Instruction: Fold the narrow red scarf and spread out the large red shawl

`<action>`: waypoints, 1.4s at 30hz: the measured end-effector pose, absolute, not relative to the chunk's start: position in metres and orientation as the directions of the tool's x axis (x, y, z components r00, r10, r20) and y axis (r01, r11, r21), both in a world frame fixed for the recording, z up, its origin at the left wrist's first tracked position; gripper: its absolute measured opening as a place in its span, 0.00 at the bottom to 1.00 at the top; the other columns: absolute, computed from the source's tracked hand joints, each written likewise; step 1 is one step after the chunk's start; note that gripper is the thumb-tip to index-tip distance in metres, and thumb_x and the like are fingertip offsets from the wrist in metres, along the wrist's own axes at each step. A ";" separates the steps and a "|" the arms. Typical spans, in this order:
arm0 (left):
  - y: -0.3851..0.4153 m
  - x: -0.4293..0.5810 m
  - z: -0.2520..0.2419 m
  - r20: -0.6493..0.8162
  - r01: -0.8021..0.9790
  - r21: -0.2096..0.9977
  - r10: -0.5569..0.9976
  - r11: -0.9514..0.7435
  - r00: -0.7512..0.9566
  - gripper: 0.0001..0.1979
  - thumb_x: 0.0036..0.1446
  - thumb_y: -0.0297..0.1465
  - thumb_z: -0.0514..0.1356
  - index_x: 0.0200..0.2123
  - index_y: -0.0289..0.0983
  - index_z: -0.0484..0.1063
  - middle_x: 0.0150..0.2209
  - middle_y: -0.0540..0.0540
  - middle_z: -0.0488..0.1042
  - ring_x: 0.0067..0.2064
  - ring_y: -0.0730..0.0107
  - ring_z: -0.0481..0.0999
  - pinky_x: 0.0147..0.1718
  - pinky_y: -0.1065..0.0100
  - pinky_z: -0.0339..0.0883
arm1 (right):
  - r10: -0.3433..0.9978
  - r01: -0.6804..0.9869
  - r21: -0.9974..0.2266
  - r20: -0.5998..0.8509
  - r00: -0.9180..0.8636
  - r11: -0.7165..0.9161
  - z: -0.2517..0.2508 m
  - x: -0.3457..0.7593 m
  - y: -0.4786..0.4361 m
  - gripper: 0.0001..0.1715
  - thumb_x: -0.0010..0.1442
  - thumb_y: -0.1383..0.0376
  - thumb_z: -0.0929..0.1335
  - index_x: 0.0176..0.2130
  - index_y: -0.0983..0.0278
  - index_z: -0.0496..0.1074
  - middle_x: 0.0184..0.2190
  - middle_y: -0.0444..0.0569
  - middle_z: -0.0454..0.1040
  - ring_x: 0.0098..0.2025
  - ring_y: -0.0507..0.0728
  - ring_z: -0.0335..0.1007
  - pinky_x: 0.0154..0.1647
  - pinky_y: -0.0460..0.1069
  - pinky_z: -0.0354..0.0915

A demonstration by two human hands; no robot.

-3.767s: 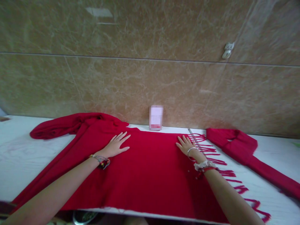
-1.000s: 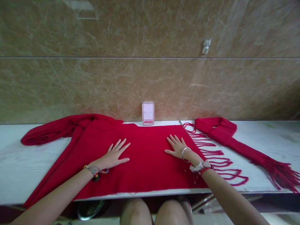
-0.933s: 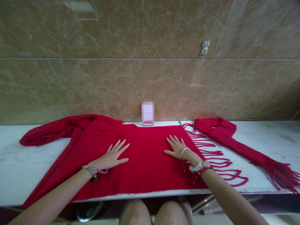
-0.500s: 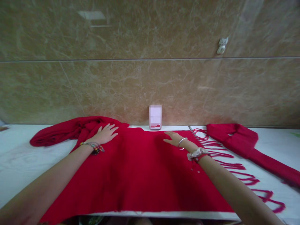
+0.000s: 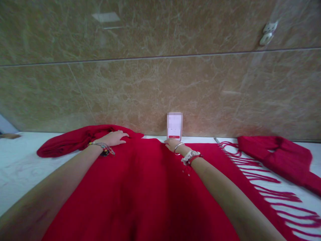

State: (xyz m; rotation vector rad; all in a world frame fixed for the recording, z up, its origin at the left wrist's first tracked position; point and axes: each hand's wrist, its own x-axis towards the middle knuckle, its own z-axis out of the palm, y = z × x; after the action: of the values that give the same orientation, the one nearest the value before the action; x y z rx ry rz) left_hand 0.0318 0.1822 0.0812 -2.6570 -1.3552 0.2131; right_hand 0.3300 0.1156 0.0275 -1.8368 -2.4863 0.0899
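A wide red scarf (image 5: 150,180) is spread over the white table, its near part extending out of the bottom of the view. My left hand (image 5: 114,138) lies on its far left part with fingers apart, beside a bunched, rolled section (image 5: 65,142) of red cloth. Close to the scarf's far edge, my right hand (image 5: 172,144) rests on the cloth, fingers stretched to the left, just below the phone (image 5: 175,125). A row of fringe (image 5: 273,190) runs down the scarf's right end. Soft folds cross the cloth between my arms.
The phone leans upright against the brown marble-tiled wall (image 5: 140,87). At the right lies a folded red strip of cloth (image 5: 276,155). The white table (image 5: 17,170) shows at the left. A small white cat-shaped hook (image 5: 268,33) is fixed to the wall.
My right hand has moved left along the scarf's far edge to below the phone. My left hand stays near the bunched part. The scarf's near edge has left the view as the camera shifted.
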 end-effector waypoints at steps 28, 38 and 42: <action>0.157 0.038 0.102 0.004 0.664 -0.270 0.689 -0.697 0.725 0.04 0.46 0.25 0.51 0.25 0.37 0.65 0.32 0.47 0.71 0.36 0.68 0.69 0.36 0.69 0.61 | 0.910 0.849 -0.330 0.193 -0.367 0.412 0.029 0.354 0.103 0.03 0.48 0.69 0.68 0.28 0.67 0.69 0.27 0.45 0.71 0.29 0.50 0.64 0.31 0.44 0.59; 0.144 0.037 0.119 -0.174 0.745 -0.109 0.751 -0.658 0.637 0.14 0.43 0.35 0.56 0.36 0.37 0.70 0.39 0.46 0.74 0.40 0.65 0.71 0.39 0.71 0.60 | 0.908 0.737 -0.546 0.124 -0.399 0.398 0.035 0.368 0.100 0.13 0.46 0.68 0.69 0.36 0.66 0.75 0.29 0.46 0.75 0.30 0.52 0.68 0.31 0.46 0.63; 0.139 0.045 0.124 -0.184 0.728 -0.038 0.720 -0.685 0.669 0.10 0.44 0.34 0.55 0.30 0.37 0.70 0.32 0.49 0.73 0.34 0.69 0.71 0.34 0.73 0.61 | 0.896 0.841 -0.318 0.071 -0.439 0.438 0.038 0.360 0.091 0.16 0.46 0.69 0.70 0.39 0.65 0.75 0.35 0.49 0.76 0.33 0.53 0.70 0.33 0.46 0.63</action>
State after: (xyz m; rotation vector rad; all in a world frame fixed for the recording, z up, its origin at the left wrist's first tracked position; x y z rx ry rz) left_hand 0.0452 0.1387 0.1243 -2.9050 -1.2609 0.2942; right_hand 0.3598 0.0906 0.0379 -1.5150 -2.4616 0.3469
